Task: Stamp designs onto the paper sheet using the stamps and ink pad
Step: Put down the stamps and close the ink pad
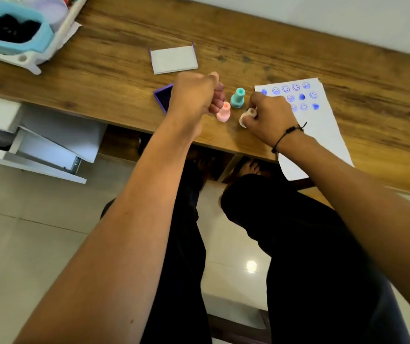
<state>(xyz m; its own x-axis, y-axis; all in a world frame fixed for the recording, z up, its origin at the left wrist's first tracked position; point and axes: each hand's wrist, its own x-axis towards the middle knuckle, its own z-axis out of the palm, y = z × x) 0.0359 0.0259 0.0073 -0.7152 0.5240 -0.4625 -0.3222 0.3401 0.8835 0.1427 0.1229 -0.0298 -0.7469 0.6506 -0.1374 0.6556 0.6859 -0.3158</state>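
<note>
Two hands among stamps on a wooden desk

Left hand [194,95], fingers curled, hovers over the pink stamp [223,112], partly covering the purple ink pad [163,96]. Right hand [268,117] grips a white stamp [246,116], tilted, beside the paper sheet [323,130] of blue prints. A teal stamp [238,98] stands between them.

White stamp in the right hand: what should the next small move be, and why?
Probably carry the white stamp across to the ink pad. The right hand grips it tilted on the desk, beside the paper sheet, not over it. The left hand hovers over the pad and should give way.
</note>
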